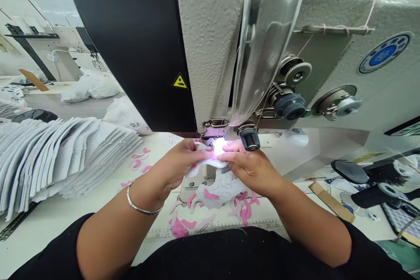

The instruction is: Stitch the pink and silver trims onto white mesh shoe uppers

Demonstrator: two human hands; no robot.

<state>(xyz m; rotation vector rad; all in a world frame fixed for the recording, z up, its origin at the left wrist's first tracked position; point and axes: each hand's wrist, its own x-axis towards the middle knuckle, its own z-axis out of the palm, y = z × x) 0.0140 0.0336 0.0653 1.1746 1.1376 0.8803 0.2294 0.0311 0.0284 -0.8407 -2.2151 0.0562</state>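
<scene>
Both hands are working right under the sewing machine [210, 43] presser foot [213, 129]; the left hand [175, 164] and right hand [249, 168] are pinching a white fabric piece [221, 188], fingers [200, 153] nearly closed on it; a stack of white cut pieces [62, 157] is sitting off left on the tabletop [49, 236].
</scene>
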